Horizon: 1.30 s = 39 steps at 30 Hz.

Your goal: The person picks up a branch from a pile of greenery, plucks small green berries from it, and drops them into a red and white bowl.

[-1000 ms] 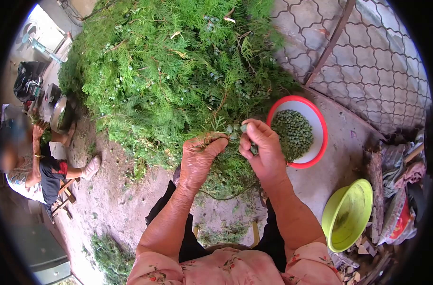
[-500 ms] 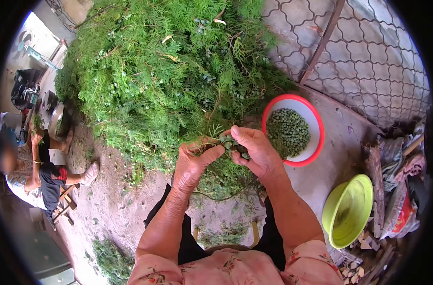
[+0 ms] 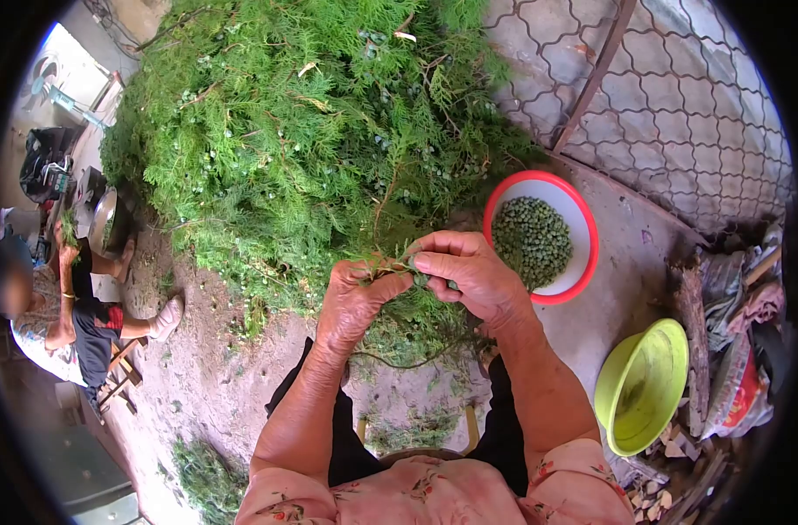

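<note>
My left hand (image 3: pixel 355 297) is closed on a leafy conifer sprig (image 3: pixel 383 262), its thumb and fingers pinching the stem. Up against it, my right hand (image 3: pixel 473 276) is closed at the sprig's tip, thumb pressed to the fingers, with several small green cones partly showing beneath them. The hands nearly meet over the front of a large heap of conifer branches (image 3: pixel 285 166), which carries bluish-green cones. Just right of my right hand stands a white bowl with a red rim (image 3: pixel 593 249), holding many loose green cones (image 3: pixel 532 238).
A yellow-green basin (image 3: pixel 607 394) lies tilted at the right, beside a log (image 3: pixel 692 350), sacks and wood pieces. Wire mesh (image 3: pixel 679 122) spans the upper right. At the left another person (image 3: pixel 53 324) sits near a metal bowl (image 3: pixel 106 223). Clippings (image 3: pixel 208 477) lie on the floor.
My right thumb has come down against the fingers, covering more of the cones at the sprig's tip. My left hand has hardly moved.
</note>
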{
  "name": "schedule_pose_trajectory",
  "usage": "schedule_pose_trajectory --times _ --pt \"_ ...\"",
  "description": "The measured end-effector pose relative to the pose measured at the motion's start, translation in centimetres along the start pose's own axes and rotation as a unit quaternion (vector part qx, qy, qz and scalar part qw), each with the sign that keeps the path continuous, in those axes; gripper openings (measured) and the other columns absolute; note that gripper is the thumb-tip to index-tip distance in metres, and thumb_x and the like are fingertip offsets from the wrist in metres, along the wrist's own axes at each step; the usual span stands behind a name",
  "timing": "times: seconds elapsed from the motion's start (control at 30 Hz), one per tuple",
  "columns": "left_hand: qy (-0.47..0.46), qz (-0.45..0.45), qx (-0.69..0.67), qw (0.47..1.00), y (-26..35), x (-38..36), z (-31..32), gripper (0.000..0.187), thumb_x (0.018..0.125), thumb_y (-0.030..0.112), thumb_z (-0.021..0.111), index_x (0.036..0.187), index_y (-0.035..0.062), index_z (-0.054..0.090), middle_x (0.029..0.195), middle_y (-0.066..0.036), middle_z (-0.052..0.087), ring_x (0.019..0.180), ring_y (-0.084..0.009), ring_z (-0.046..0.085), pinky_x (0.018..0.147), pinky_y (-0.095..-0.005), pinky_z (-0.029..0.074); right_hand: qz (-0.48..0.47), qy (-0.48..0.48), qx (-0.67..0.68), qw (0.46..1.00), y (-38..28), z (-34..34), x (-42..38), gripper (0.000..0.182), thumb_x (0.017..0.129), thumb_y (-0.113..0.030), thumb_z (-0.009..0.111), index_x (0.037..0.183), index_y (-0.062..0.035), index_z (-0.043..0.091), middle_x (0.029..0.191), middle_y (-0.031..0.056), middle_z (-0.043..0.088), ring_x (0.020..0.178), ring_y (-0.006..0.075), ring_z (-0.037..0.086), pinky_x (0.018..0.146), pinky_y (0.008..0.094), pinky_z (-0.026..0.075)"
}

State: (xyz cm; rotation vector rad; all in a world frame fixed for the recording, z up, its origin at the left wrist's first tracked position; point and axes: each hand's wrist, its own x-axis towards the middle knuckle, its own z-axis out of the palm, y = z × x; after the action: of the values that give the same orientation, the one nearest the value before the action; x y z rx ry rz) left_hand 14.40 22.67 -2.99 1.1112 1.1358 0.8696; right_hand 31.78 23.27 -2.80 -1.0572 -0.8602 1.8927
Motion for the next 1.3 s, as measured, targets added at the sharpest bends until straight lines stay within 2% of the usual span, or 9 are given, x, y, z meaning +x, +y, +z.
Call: schedule_pose_trajectory --times 0.17,0.6,0.67,0.7,0.77,0.8,0.87,1.07,1.3 --pt "0.030 0.008 -0.138 0.990 -1.0 0.2 0.6 0.013 0.072 0.005 0.071 0.084 0.0035 0.067 0.074 0.000 0.063 0.068 -0.0077 0.055 0.063 -0.0229 0.044 -0.007 0.046 0.205 0.978 0.6 0.4 0.3 0.014 0.084 -0.011 0.058 0.094 -0.0005 0.059 0.072 0.0020 0.055 0.052 0.0055 0.047 0.041 0.0190 0.034" --pt "0.007 -0.027 -0.249 0.968 -1.6 0.7 0.4 0.019 0.069 0.002 0.072 0.086 0.0030 0.064 0.079 -0.003 0.063 0.072 -0.0126 0.056 0.068 -0.0264 0.043 -0.067 0.057 0.295 0.951 1.6 1.3 0.2 0.017 0.086 -0.009 0.055 0.100 0.0000 0.056 0.077 0.0037 0.056 0.056 0.0062 0.049 0.043 0.0188 0.036" --pt "0.017 -0.015 -0.197 0.980 -1.5 0.5 0.7 0.019 0.068 0.000 0.073 0.085 0.0025 0.064 0.079 -0.003 0.063 0.074 -0.0131 0.058 0.069 -0.0267 0.044 -0.135 0.161 0.089 0.974 1.2 2.0 -0.3 0.017 0.085 -0.008 0.055 0.101 -0.0014 0.057 0.076 0.0015 0.055 0.055 0.0047 0.048 0.043 0.0181 0.035" --pt "0.017 -0.016 -0.197 0.980 -1.4 0.5 0.7 0.019 0.068 0.000 0.073 0.085 0.0025 0.064 0.079 -0.003 0.063 0.074 -0.0131 0.058 0.069 -0.0267 0.044 -0.135 0.162 0.089 0.973 1.2 2.2 -0.4 0.017 0.085 -0.008 0.055 0.101 -0.0014 0.057 0.076 0.0015 0.055 0.055 0.0047 0.048 0.043 0.0181 0.035" --pt "0.018 -0.020 -0.197 0.980 -1.2 0.5 0.8 0.020 0.067 0.000 0.073 0.084 0.0024 0.065 0.080 -0.003 0.063 0.075 -0.0132 0.058 0.070 -0.0268 0.045 -0.225 0.211 -0.121 0.943 1.2 2.7 -0.4 0.015 0.085 -0.008 0.055 0.099 -0.0033 0.058 0.076 0.0001 0.055 0.054 0.0031 0.045 0.043 0.0175 0.033" --pt "0.018 -0.020 -0.197 0.980 -1.2 0.4 0.9 0.020 0.067 0.000 0.073 0.084 0.0024 0.065 0.080 -0.003 0.063 0.075 -0.0132 0.058 0.070 -0.0268 0.045 -0.226 0.212 -0.121 0.943 1.2 2.6 -0.4 0.015 0.085 -0.008 0.055 0.099 -0.0033 0.058 0.076 0.0001 0.055 0.054 0.0031 0.045 0.043 0.0175 0.033" --pt "0.018 -0.017 -0.158 0.987 -1.1 0.3 1.1 0.019 0.067 0.001 0.074 0.083 0.0030 0.065 0.080 -0.003 0.063 0.076 -0.0129 0.058 0.071 -0.0270 0.045 -0.103 0.215 0.090 0.967 1.3 2.5 -0.3 0.014 0.086 -0.007 0.054 0.098 -0.0019 0.057 0.075 -0.0005 0.053 0.051 0.0032 0.042 0.042 0.0184 0.032" --pt "-0.014 0.006 -0.186 0.982 -1.3 0.0 0.9 0.019 0.068 0.004 0.074 0.085 0.0036 0.065 0.080 -0.002 0.063 0.076 -0.0130 0.057 0.071 -0.0270 0.044 -0.097 0.137 0.247 0.954 1.0 -0.3 0.3 0.014 0.087 -0.010 0.054 0.096 0.0017 0.056 0.074 -0.0005 0.048 0.049 0.0055 0.040 0.040 0.0193 0.031" --pt "0.054 0.042 -0.203 0.977 -1.5 0.7 1.0 0.014 0.073 0.005 0.071 0.086 0.0026 0.065 0.077 0.000 0.062 0.071 -0.0079 0.055 0.067 -0.0224 0.044 -0.056 0.094 0.136 0.985 0.6 0.3 -0.7 0.016 0.084 -0.008 0.057 0.096 0.0024 0.056 0.075 0.0038 0.054 0.054 0.0086 0.050 0.040 0.0201 0.032"
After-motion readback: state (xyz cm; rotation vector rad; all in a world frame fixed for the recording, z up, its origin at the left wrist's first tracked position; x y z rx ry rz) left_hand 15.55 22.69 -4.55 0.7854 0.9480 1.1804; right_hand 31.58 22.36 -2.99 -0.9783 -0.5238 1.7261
